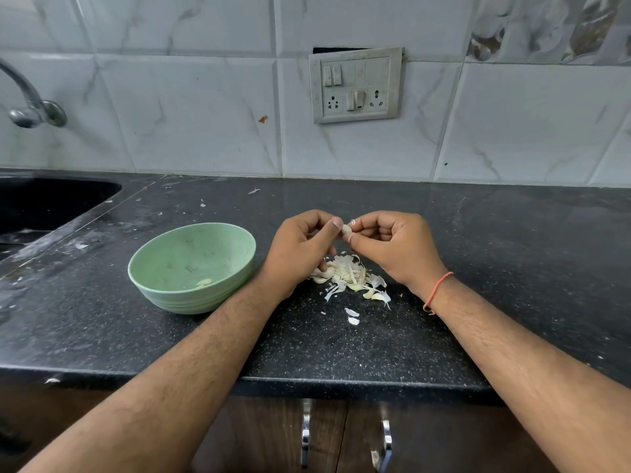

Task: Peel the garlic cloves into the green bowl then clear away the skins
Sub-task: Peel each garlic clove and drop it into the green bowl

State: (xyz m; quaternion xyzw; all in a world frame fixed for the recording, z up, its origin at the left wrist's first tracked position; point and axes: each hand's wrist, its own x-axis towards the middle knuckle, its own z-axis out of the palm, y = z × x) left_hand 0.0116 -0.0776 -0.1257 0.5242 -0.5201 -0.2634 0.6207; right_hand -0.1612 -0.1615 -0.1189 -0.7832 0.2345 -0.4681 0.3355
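Observation:
A pale garlic clove [346,230] is held between both hands above the counter. My left hand [300,250] pinches it from the left with thumb and fingers. My right hand [392,245] pinches it from the right. Below the hands lies a pile of garlic cloves and papery skins [348,276] on the black counter. The green bowl [164,254] stands to the left of the pile, with one peeled clove [204,282] on its bottom. Two loose skin pieces [352,316] lie nearer to me.
A black sink [41,206] is set into the counter at the far left, with a metal tap [30,104] above it. The black counter [512,268] ends at a front edge [341,384] over cabinet doors. Small skin scraps [253,191] lie near the tiled wall.

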